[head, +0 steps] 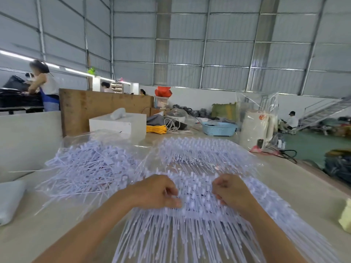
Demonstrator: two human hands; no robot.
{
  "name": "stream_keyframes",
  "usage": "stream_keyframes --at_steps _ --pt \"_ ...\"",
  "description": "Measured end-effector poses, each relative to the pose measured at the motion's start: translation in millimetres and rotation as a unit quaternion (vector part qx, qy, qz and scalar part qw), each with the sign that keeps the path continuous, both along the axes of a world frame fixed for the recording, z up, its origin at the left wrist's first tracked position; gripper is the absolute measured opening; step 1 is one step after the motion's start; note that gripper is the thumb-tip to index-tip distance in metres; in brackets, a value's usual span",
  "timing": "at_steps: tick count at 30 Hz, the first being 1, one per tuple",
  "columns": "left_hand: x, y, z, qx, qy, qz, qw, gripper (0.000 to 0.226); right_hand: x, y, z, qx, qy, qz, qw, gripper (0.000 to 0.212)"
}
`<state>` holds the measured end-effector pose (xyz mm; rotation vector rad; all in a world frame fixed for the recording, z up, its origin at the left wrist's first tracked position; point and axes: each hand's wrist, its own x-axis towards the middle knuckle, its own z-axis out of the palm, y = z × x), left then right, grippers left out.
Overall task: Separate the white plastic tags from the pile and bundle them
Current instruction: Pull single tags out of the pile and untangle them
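A wide spread of white plastic tags lies in rows on the table in front of me, their thin tails pointing toward me. A second, tangled pile of white tags lies to the left on clear plastic film. My left hand rests on the near rows with fingers curled, pinching tags at its fingertips. My right hand sits a little to the right, fingers curled down into the same rows and gripping tags. The tags under both palms are hidden.
A white box, yellow cord, a blue basket and a bagged white appliance stand at the table's far end. A white bag lies at the left edge, a yellow foam piece at the right. People work in the background.
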<state>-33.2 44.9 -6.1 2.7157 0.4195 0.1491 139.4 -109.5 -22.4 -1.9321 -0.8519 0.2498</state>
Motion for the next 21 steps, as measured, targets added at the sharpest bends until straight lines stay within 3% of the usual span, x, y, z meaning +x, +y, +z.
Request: stream_keyframes --at_steps 6,9,11,21 --pt "1 8 -19 -0.087 -0.079 -0.005 0.993 0.018 2 -2 1 -0.062 -0.077 0.030 0.995 0.020" --pt "5 10 -24 -0.012 -0.129 0.060 0.990 0.022 3 -5 2 -0.073 -0.106 0.041 0.991 0.020" --pt "4 13 -24 0.057 -0.114 0.070 0.989 0.025 2 -8 4 -0.080 -0.114 0.057 0.989 0.022" --pt "0 15 -18 -0.095 -0.129 0.051 0.986 0.020 4 -15 9 -0.112 -0.164 0.114 0.973 0.015"
